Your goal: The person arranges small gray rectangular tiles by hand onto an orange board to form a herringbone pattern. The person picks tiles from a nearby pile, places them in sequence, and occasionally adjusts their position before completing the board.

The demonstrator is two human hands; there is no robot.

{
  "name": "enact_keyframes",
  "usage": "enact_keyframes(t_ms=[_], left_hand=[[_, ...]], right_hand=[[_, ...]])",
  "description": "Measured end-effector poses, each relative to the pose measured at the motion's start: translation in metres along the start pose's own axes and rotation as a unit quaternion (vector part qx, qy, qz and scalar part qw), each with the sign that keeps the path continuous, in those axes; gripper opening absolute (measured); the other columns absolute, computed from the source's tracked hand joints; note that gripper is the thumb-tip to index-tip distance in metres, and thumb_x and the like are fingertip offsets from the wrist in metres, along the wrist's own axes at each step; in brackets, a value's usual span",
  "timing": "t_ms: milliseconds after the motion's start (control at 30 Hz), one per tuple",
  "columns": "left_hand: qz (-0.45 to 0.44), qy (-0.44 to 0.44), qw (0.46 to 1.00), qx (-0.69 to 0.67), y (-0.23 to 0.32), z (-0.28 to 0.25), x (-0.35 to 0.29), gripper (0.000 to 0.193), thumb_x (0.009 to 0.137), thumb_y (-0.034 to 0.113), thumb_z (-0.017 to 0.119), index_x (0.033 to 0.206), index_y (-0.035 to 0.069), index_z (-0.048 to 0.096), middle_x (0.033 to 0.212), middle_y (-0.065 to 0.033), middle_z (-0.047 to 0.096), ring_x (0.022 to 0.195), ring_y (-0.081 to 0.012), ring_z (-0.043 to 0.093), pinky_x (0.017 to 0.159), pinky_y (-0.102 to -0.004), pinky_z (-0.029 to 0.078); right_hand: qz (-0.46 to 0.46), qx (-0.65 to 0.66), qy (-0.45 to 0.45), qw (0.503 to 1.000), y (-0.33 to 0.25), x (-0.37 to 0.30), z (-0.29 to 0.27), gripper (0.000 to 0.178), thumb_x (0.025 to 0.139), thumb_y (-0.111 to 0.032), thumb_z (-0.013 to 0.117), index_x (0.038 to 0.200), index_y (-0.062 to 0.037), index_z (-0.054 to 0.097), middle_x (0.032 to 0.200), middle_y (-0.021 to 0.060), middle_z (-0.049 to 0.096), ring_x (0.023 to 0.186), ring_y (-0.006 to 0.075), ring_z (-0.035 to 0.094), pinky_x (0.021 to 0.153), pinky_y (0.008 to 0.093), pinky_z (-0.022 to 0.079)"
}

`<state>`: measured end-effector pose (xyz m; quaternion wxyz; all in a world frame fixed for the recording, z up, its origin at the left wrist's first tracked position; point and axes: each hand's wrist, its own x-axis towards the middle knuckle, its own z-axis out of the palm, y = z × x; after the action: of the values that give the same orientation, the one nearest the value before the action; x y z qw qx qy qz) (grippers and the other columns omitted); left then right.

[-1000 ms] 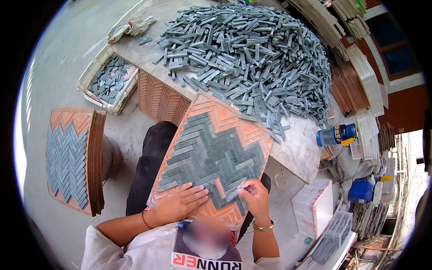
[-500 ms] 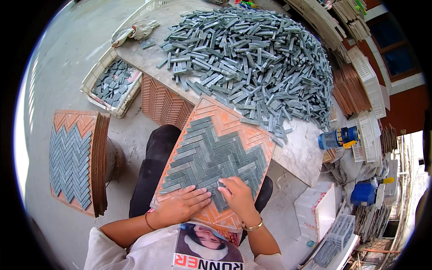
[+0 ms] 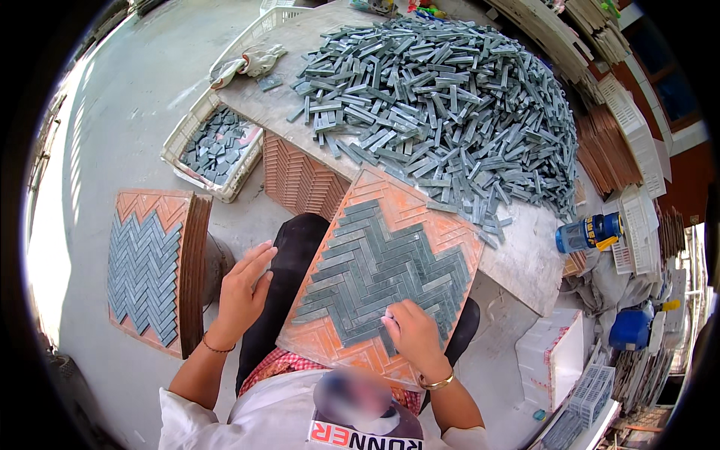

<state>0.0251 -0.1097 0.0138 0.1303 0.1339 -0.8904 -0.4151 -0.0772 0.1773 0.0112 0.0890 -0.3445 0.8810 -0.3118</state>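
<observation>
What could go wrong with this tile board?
The orange board spans knees and table with the left hand off it, so it might slip. The right hand, close over the laid strips, could nudge one askew. Strips from the loose pile near the board's upper edge might slide onto it.

Right hand point(image 3: 416, 339) hides some tiles point(image 3: 375, 259); can't tell if its fingertips pinch one. Board point(image 3: 446, 225) covers part of both legs point(image 3: 300, 232). Shirt print point(image 3: 352, 396) partly blurred. Left stack point(image 3: 196, 277) hides most of its stand point(image 3: 217, 266). Far packet point(image 3: 375, 7) cut by top edge; far-right window point(image 3: 671, 86) lost in dark rim.
</observation>
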Motion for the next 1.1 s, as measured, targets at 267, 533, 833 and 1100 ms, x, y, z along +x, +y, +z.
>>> enact_keyframes(t_ms=[267, 533, 833, 1100], left_hand=[[-0.205, -0.129, 0.918, -0.313, -0.024, 0.052, -0.044, 0.064, 0.081, 0.014, 0.072, 0.136, -0.001, 0.042, 0.11, -0.0094, 0.06, 0.096, -0.0166, 0.057, 0.086, -0.0289, 0.046], [-0.201, -0.145, 0.872, -0.423, -0.016, 0.059, -0.038, 0.047, 0.086, 0.014, 0.066, 0.127, -0.001, 0.049, 0.102, -0.004, 0.059, 0.087, -0.0087, 0.054, 0.078, -0.0246, 0.046], [-0.223, -0.155, 0.926, -0.261, -0.022, 0.066, -0.02, 0.022, 0.086, 0.018, 0.066, 0.082, -0.001, 0.055, 0.067, 0.0034, 0.043, 0.063, -0.0071, 0.036, 0.056, -0.0246, 0.034], [0.156, -0.099, 0.965, 0.186, 0.02, 0.051, 0.011, 0.069, 0.091, 0.04, 0.051, 0.142, -0.001, 0.032, 0.147, -0.0199, 0.033, 0.135, -0.0348, 0.032, 0.11, -0.0463, 0.024]], right_hand=[[0.09, 0.104, 0.076, 0.988, 0.005, -0.018, -0.023, 0.011, 0.08, -0.005, 0.069, 0.086, -0.0014, 0.061, 0.075, 0.0095, 0.061, 0.059, 0.0182, 0.059, 0.054, 0.0284, 0.047], [0.187, 0.128, 0.187, 0.956, 0.035, -0.058, -0.031, 0.009, 0.082, -0.006, 0.067, 0.083, 0.0009, 0.062, 0.072, 0.0059, 0.062, 0.059, 0.0107, 0.057, 0.056, 0.0241, 0.046], [0.205, 0.143, 0.213, 0.945, 0.03, -0.064, -0.034, 0.009, 0.082, -0.006, 0.067, 0.084, 0.0012, 0.062, 0.07, 0.0068, 0.062, 0.06, 0.011, 0.058, 0.057, 0.0251, 0.047], [0.136, 0.088, 0.241, 0.957, 0.024, -0.056, -0.035, 0.008, 0.081, -0.004, 0.068, 0.084, 0.0005, 0.062, 0.073, 0.0093, 0.062, 0.057, 0.0152, 0.058, 0.054, 0.0259, 0.046]])
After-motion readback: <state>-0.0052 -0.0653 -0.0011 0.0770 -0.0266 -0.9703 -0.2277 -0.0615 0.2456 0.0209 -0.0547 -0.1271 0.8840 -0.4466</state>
